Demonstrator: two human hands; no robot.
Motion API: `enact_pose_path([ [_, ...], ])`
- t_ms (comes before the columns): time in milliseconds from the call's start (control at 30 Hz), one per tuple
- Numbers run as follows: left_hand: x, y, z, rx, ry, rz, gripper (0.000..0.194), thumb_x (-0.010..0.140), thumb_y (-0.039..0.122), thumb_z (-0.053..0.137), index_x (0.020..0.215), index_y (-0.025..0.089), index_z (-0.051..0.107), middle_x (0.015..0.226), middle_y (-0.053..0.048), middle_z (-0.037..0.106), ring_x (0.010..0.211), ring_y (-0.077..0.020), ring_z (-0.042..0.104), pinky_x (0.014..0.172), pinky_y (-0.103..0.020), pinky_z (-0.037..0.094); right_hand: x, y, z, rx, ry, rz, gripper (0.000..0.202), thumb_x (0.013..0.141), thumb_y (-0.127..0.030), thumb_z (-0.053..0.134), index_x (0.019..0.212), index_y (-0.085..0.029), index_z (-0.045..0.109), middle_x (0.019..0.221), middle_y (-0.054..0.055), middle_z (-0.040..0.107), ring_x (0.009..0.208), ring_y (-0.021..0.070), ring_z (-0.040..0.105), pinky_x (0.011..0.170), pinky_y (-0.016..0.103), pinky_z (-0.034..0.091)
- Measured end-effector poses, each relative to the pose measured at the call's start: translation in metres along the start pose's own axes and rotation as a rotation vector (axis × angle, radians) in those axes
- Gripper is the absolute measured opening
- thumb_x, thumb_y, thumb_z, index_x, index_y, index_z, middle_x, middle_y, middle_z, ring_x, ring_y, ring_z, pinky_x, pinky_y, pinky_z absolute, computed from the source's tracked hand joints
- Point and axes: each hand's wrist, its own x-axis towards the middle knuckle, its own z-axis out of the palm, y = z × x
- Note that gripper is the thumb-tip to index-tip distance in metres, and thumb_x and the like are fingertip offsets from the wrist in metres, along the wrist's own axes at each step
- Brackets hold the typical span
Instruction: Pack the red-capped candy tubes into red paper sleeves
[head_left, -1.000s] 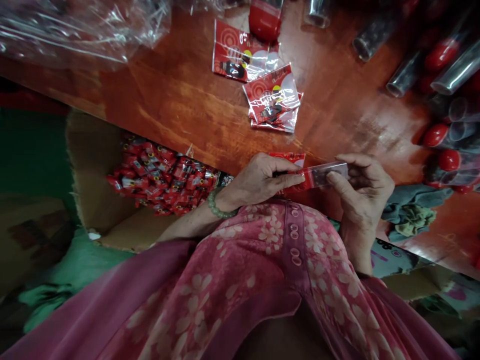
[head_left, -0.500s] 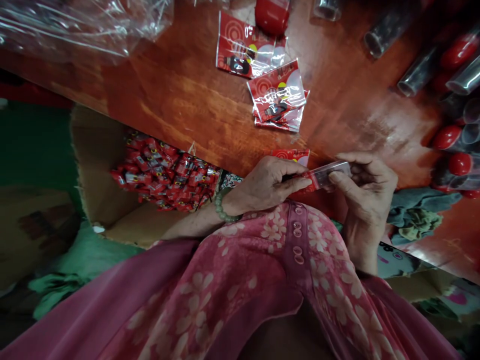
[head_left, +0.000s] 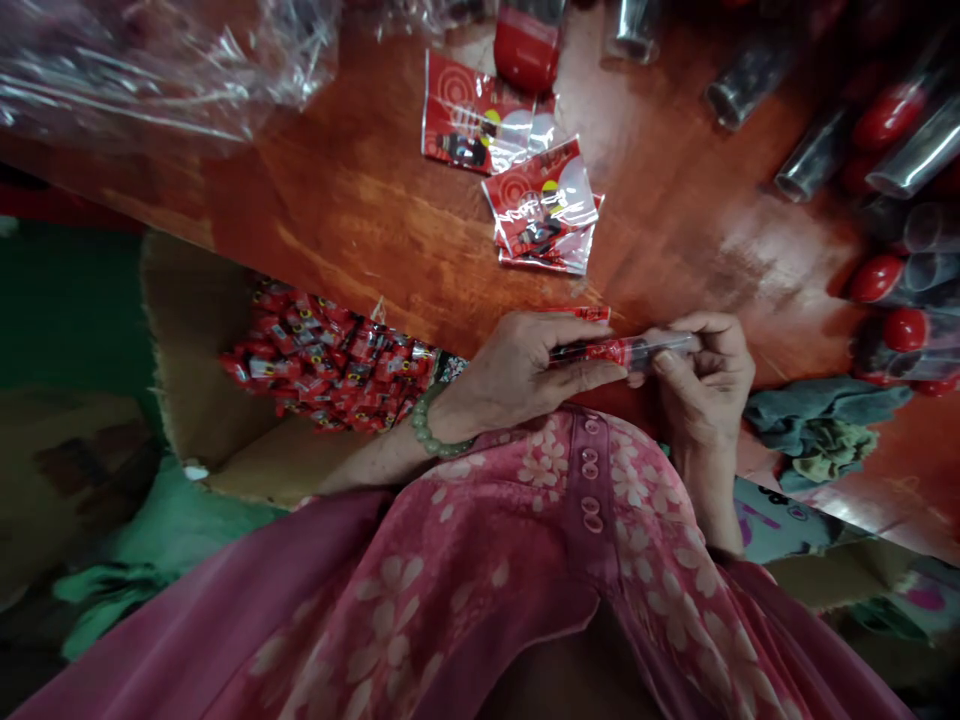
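Observation:
My left hand [head_left: 521,368], with a green bead bracelet [head_left: 433,430] at the wrist, pinches a red printed plastic sleeve [head_left: 609,350] between thumb and fingers. At the sleeve's right end is a clear plastic tube [head_left: 679,343], gripped by my right hand [head_left: 709,375]. Sleeve and tube meet between the two hands; how far one is inside the other I cannot tell. Just behind my left fingers, a strip of another red sleeve [head_left: 581,313] shows on the table. Farther back lie several flat sleeves [head_left: 544,205], overlapping.
A red-capped container [head_left: 527,50] stands behind the sleeves on the table [head_left: 322,210]. Clear tubes [head_left: 814,160] and red caps [head_left: 874,278] crowd the right. A grey-green cloth [head_left: 825,420] lies by my right wrist. Left sits a cardboard box [head_left: 187,330] of red-wrapped pieces [head_left: 322,350]; plastic film [head_left: 165,70] lies behind.
The tube and sleeve have turned more level, and my right hand has come slightly left. More of the red sleeve shows between my left fingers. The whole view has shifted slightly.

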Motion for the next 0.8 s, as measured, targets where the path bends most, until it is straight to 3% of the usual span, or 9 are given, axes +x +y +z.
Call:
enact_pose_path([
  [100, -0.004, 0.0, -0.006, -0.316, 0.077, -0.074, 0.058, 0.07, 0.052, 0.089, 0.116, 0.02, 0.076, 0.113, -0.009, 0.079, 0.105, -0.0255, 0.075, 0.096, -0.036, 0.058, 0.004, -0.002, 0.006, 0.114, 0.029, 0.024, 0.029, 0.084, -0.035, 0.083, 0.101, -0.029, 0.061, 0.084, -0.005, 0.079, 0.054, 0.0139, 0.072, 0.053, 0.026, 0.063],
  [200, -0.005, -0.005, -0.003, -0.563, 0.088, -0.085, 0.063, 0.063, 0.048, 0.094, 0.117, 0.021, 0.074, 0.116, -0.01, 0.079, 0.106, -0.0271, 0.077, 0.098, -0.039, 0.06, 0.009, -0.008, 0.017, 0.229, 0.05, 0.048, 0.037, 0.08, -0.041, 0.086, 0.097, -0.028, 0.055, 0.076, -0.007, 0.076, 0.052, 0.0137, 0.072, 0.053, 0.025, 0.063],
  [300, -0.002, -0.01, 0.007, -0.561, 0.106, -0.112, 0.045, 0.065, 0.043, 0.094, 0.099, 0.018, 0.078, 0.095, -0.008, 0.081, 0.092, -0.025, 0.079, 0.093, -0.04, 0.063, 0.014, -0.011, 0.029, 0.274, 0.04, 0.082, 0.043, 0.079, -0.045, 0.086, 0.096, -0.028, 0.051, 0.073, -0.008, 0.074, 0.055, 0.015, 0.074, 0.056, 0.026, 0.065],
  [467, 0.007, -0.012, 0.013, -0.486, 0.322, -0.105, 0.031, 0.074, 0.046, 0.088, 0.085, 0.018, 0.079, 0.082, -0.004, 0.079, 0.073, -0.016, 0.074, 0.079, -0.031, 0.062, 0.017, -0.009, 0.045, 0.291, -0.05, 0.083, 0.038, 0.084, -0.044, 0.082, 0.098, -0.027, 0.051, 0.078, -0.006, 0.077, 0.063, 0.0146, 0.078, 0.065, 0.026, 0.066],
  [667, 0.016, -0.011, 0.009, -0.526, 0.481, -0.138, 0.041, 0.062, 0.05, 0.094, 0.083, 0.019, 0.076, 0.08, -0.001, 0.079, 0.07, -0.0136, 0.072, 0.075, -0.027, 0.058, 0.017, -0.004, 0.052, -0.026, -0.103, 0.002, 0.035, 0.09, -0.049, 0.075, 0.108, -0.021, 0.065, 0.082, -0.001, 0.078, 0.071, 0.0126, 0.076, 0.07, 0.024, 0.063],
  [800, 0.02, -0.012, 0.007, -0.472, 0.499, -0.194, 0.05, 0.055, 0.057, 0.095, 0.079, 0.018, 0.075, 0.074, -0.001, 0.077, 0.066, -0.0132, 0.07, 0.074, -0.027, 0.057, 0.019, -0.003, 0.053, -0.202, -0.063, -0.128, 0.026, 0.095, -0.043, 0.069, 0.11, -0.021, 0.067, 0.087, 0.001, 0.079, 0.071, 0.0138, 0.075, 0.068, 0.026, 0.061],
])
